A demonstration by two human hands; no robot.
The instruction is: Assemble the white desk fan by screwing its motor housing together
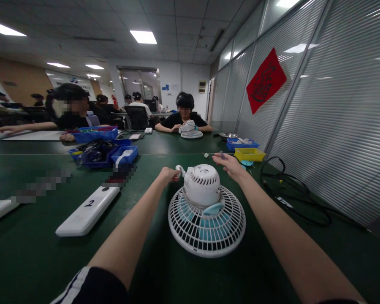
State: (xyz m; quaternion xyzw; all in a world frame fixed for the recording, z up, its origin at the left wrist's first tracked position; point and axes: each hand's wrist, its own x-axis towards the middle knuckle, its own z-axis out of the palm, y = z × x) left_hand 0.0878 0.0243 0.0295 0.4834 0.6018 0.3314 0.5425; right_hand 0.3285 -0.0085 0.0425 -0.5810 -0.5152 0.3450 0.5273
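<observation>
A small white fan (194, 242) lies grille-down on the green table in front of me, light-blue blades showing through its bars. Its rounded motor housing (204, 185) points up, with a light-blue piece (213, 209) at its near side. My left hand (170, 174) is closed at the housing's left, fingers on a curved white part (180, 170) there; whether that part is joined to the housing is unclear. To the right and beyond the housing, my right hand (231, 165) pinches a small, see-through purplish object (222, 155), its kind too small to tell.
Blue bins (96, 156) with cables stand at left, near a white numbered device (87, 211). A yellow bin (249, 155), blue bin (242, 145) and metal bowl (228, 136) sit at right, beside black cable (299, 194). A person across works on another fan (191, 134).
</observation>
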